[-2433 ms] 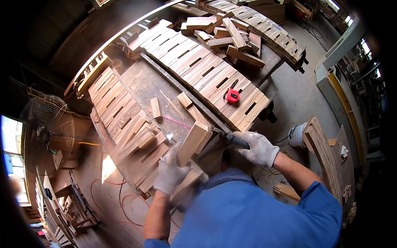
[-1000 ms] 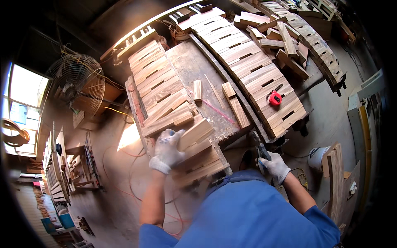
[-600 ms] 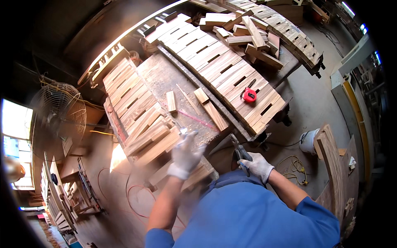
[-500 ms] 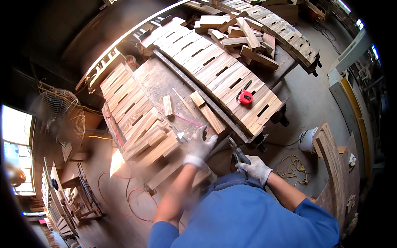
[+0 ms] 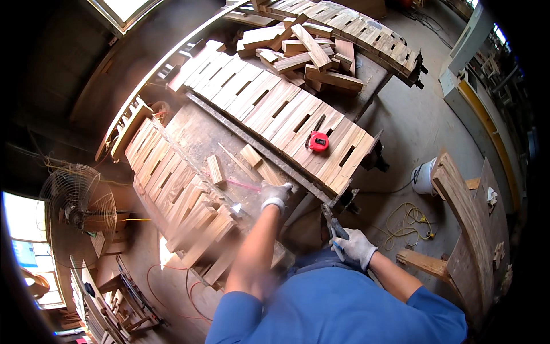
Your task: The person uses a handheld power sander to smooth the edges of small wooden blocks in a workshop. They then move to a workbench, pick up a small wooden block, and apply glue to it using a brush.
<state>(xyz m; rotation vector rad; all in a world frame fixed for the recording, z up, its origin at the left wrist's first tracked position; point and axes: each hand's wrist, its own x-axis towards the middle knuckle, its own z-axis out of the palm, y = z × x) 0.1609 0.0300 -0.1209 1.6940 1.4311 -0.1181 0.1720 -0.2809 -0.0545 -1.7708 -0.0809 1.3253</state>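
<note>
My left hand [image 5: 274, 195], in a white glove, reaches over the bench and closes around the near end of a wooden block [image 5: 266, 171]; its fingertips are partly hidden. In my right hand [image 5: 356, 247], also gloved, is a pair of pliers [image 5: 333, 225] with dark jaws and blue-grey handles, jaws pointing up and away from me. A shorter wooden block [image 5: 215, 169] and a thin wood strip [image 5: 238, 160] lie beside the held block. On the slotted row of wooden pieces [image 5: 275, 106] to the right sits a red tape measure [image 5: 317, 141].
Another row of wooden pieces [image 5: 157, 160] fills the bench's left side. Loose blocks [image 5: 298, 51] are heaped at the back. A wire-cage fan [image 5: 77, 206] stands left. A white bucket [image 5: 424, 176], yellow cord [image 5: 409, 223] and curved wooden part [image 5: 467, 229] are at right.
My left hand has moved forward onto the near end of the block. The pliers stay in my right hand. The view has shifted slightly, so the bench appears farther left.
</note>
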